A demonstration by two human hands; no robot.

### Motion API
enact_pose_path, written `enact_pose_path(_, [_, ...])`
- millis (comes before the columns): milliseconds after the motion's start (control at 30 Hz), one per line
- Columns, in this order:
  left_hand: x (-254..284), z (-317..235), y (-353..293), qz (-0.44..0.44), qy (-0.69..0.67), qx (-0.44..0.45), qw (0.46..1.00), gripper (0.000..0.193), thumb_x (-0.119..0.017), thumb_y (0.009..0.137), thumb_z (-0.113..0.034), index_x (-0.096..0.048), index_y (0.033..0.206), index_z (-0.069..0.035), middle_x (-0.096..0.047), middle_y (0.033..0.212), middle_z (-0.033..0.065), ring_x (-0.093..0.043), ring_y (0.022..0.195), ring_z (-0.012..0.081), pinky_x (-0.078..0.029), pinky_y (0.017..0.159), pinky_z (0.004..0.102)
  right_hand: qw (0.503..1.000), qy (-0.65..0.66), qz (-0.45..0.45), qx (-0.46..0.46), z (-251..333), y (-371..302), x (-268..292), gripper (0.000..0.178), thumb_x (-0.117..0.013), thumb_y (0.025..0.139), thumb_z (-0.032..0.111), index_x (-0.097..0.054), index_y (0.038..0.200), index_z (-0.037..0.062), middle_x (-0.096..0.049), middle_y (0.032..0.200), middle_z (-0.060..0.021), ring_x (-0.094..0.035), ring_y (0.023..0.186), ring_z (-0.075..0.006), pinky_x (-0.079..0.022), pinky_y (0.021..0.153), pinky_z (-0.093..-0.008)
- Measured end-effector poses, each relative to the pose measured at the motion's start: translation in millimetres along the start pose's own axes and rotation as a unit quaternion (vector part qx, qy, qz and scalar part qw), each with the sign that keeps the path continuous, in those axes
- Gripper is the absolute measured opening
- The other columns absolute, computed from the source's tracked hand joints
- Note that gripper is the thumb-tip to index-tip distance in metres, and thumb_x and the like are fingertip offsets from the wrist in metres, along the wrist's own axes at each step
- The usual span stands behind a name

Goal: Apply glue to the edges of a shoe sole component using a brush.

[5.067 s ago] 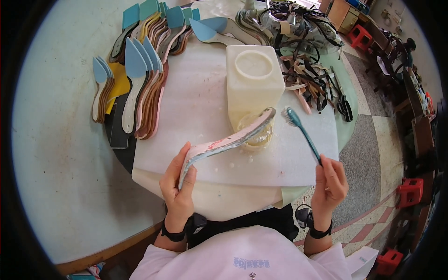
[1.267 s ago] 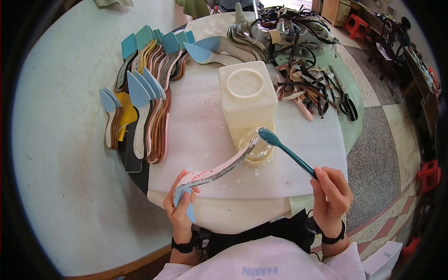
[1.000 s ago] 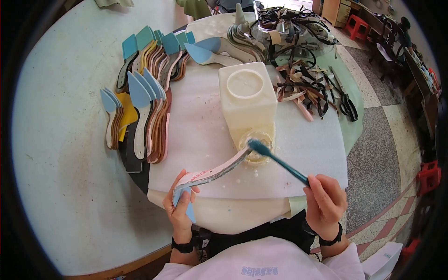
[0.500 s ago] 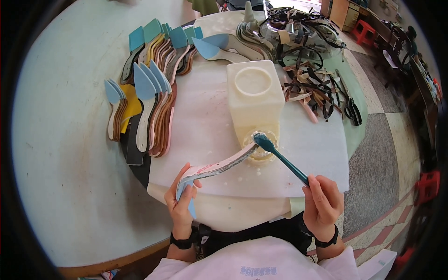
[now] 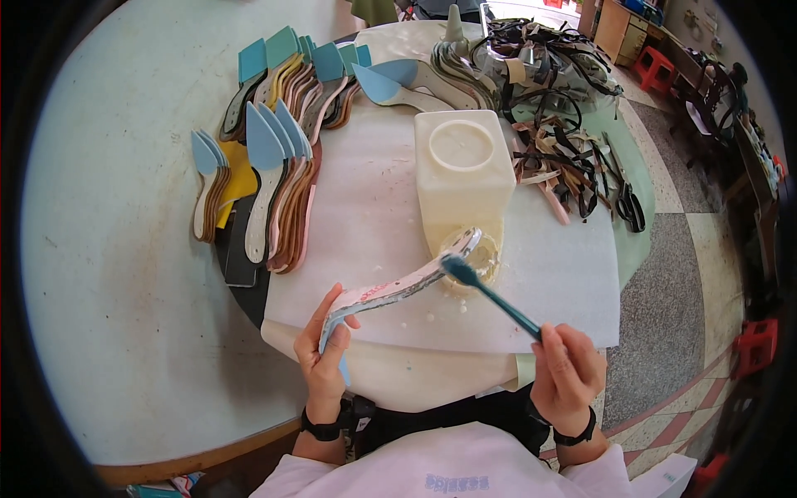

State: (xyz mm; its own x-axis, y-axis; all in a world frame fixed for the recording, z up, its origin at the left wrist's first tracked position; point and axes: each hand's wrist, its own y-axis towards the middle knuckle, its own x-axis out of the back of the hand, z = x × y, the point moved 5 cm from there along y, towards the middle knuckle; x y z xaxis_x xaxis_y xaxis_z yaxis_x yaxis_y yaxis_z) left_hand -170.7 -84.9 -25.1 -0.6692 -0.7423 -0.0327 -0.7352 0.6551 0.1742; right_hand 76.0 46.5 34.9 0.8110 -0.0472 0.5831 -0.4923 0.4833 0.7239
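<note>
My left hand (image 5: 325, 365) pinches the blue end of a curved shoe insole (image 5: 386, 288), pinkish-white on its upper face with a dark edge. White paste shows at its far tip, which sits over the opening of a cream plastic container (image 5: 459, 187). In my right hand (image 5: 569, 373) is the handle of a dark green brush (image 5: 505, 307). The brush head meets the insole's edge a little short of that tip; its bristles are hidden. Beneath the brush head, the container's opening is smeared with whitish paste.
Stacked insoles (image 5: 286, 191) with blue or teal ends stand at the left, beside a yellow piece (image 5: 241, 184). More insoles (image 5: 415, 83) lie at the back. Dark and tan strips (image 5: 556, 162) and black-handled scissors (image 5: 629, 207) are on the right. White sheeting (image 5: 365, 207) covers the tabletop.
The brush head has moved from the insole's far tip down and left along its edge, uncovering the pasted tip. The insole's far end has risen slightly. Both hands keep their holds.
</note>
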Motion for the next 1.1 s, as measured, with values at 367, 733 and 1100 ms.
enact_pose_path(367, [0.3, -0.8, -1.3, 0.002, 0.033, -0.011, 0.999, 0.048, -0.056, 0.087, -0.018, -0.048, 0.127, 0.006, -0.058, 0.080, 0.0033, -0.041, 0.065, 0.0053, -0.031, 0.060, 0.0186, 0.999, -0.019, -0.033, -0.017, -2.2, -0.6, -2.1, 0.033, -0.069, 0.068, -0.007, -0.065, 0.100, -0.0034, -0.059, 0.082, -0.0127, -0.052, 0.052, -0.0180, -0.038, 0.043, -0.0258])
enact_pose_path(733, [1.8, -4.5, -5.4, -0.003, 0.046, -0.013, 0.999, 0.051, -0.054, 0.085, -0.015, -0.044, 0.129, 0.009, -0.058, 0.080, 0.0062, -0.040, 0.061, 0.0055, -0.031, 0.057, 0.0185, 0.998, -0.015, -0.054, -0.030, -0.1, -2.5, -3.6, 0.032, -0.069, 0.070, -0.006, -0.064, 0.102, -0.0051, -0.059, 0.082, -0.0148, -0.055, 0.055, -0.0195, -0.041, 0.045, -0.0262])
enact_pose_path(1100, [-1.6, -7.4, -7.2, -0.006, 0.048, -0.014, 0.999, 0.050, -0.054, 0.086, -0.014, -0.044, 0.128, 0.009, -0.057, 0.078, 0.0031, -0.038, 0.060, 0.0030, -0.029, 0.056, 0.0172, 0.999, -0.003, -0.047, -0.024, 4.7, -7.7, -8.2, 0.031, -0.068, 0.072, -0.007, -0.064, 0.102, -0.0053, -0.059, 0.082, -0.0160, -0.056, 0.056, -0.0221, -0.043, 0.047, -0.0265])
